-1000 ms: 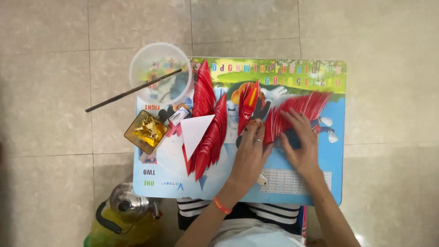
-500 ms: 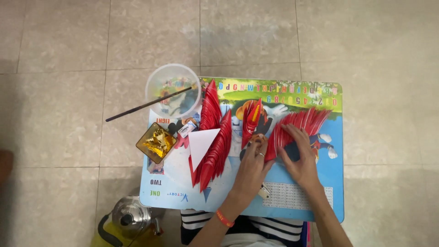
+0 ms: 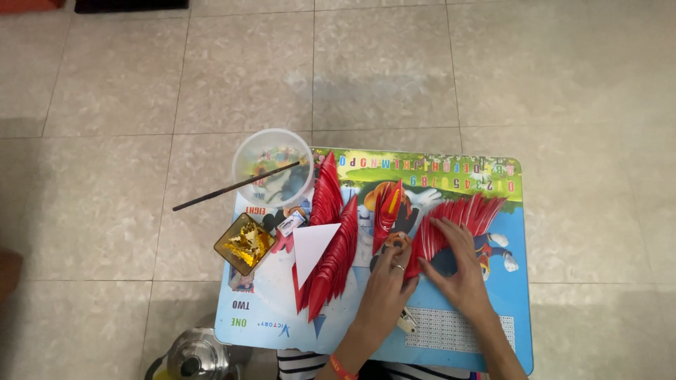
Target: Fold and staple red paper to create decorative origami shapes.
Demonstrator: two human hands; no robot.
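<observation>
On a small colourful printed table lie fans of red folded-paper points. My right hand presses flat on the right-hand red fan. My left hand, with a ring on one finger, pinches the lower end of that fan next to a small upright red cluster. A longer row of red folded pieces runs down the table's left half, with a white paper triangle leaning on it.
A clear plastic bowl with a thin dark stick laid across it stands at the table's back left corner. A small square dish of golden bits sits at the left edge. A metal kettle stands on the tiled floor below.
The view has shifted, so the table sits lower and further right in frame. Both hands stay on the right red fan, with small finger movements only.
</observation>
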